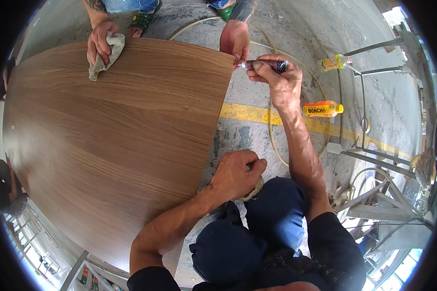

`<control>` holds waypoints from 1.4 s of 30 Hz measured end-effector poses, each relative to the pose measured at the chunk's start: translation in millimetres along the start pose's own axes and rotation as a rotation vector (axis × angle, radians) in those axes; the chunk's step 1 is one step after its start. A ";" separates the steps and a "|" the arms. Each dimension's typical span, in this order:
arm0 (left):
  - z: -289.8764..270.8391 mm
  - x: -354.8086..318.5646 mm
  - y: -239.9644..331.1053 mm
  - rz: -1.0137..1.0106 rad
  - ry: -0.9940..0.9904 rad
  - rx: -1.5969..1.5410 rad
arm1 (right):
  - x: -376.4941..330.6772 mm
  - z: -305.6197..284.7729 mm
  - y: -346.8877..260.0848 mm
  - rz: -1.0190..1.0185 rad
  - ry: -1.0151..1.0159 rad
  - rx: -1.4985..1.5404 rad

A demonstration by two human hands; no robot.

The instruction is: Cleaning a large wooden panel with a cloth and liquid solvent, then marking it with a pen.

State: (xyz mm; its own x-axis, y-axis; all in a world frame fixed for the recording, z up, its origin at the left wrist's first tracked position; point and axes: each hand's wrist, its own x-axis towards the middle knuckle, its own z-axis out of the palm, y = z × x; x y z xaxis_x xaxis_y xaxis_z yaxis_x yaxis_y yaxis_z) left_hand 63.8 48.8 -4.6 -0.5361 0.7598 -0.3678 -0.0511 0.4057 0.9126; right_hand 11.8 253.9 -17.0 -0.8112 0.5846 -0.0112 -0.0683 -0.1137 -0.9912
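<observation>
A large wood-grain board (126,116) fills the left and middle of the view. At its far right corner, my right hand (281,80) grips a small dark tube (269,65) whose white nozzle meets the board's corner. My left hand (235,174) is closed beside the board's right edge, above my knees, with a beige cloth (253,190) showing beneath its fingers. Across the board, a co-worker's hand (99,43) presses a pale rag (110,53) on the surface. The co-worker's other hand (235,40) is at the corner, close to the tube's tip.
Two drink bottles, one yellow-green (332,63) and one orange (320,109), lie on the concrete floor to the right. A pale hose (272,140) loops across the floor and a yellow stripe (245,113). Metal frames (374,157) stand at the right.
</observation>
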 end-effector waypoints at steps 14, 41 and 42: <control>0.5 0.5 0.9 -0.004 0.000 0.015 | -10.6 2.8 -3.7 0.027 -0.018 -0.006; 1.8 1.7 -3.0 0.070 0.030 0.036 | -28.8 7.7 -8.2 0.080 -0.084 -0.037; 1.2 1.4 -3.4 0.080 0.040 0.044 | -29.5 8.9 -7.5 0.083 -0.084 -0.037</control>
State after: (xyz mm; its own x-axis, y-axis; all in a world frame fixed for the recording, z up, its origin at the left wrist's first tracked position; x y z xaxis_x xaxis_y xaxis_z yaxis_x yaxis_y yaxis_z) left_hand 64.3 49.1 -8.4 -0.5701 0.7704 -0.2856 0.0299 0.3668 0.9298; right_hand 31.1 230.4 -8.1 -0.8590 0.5050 -0.0843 0.0220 -0.1281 -0.9915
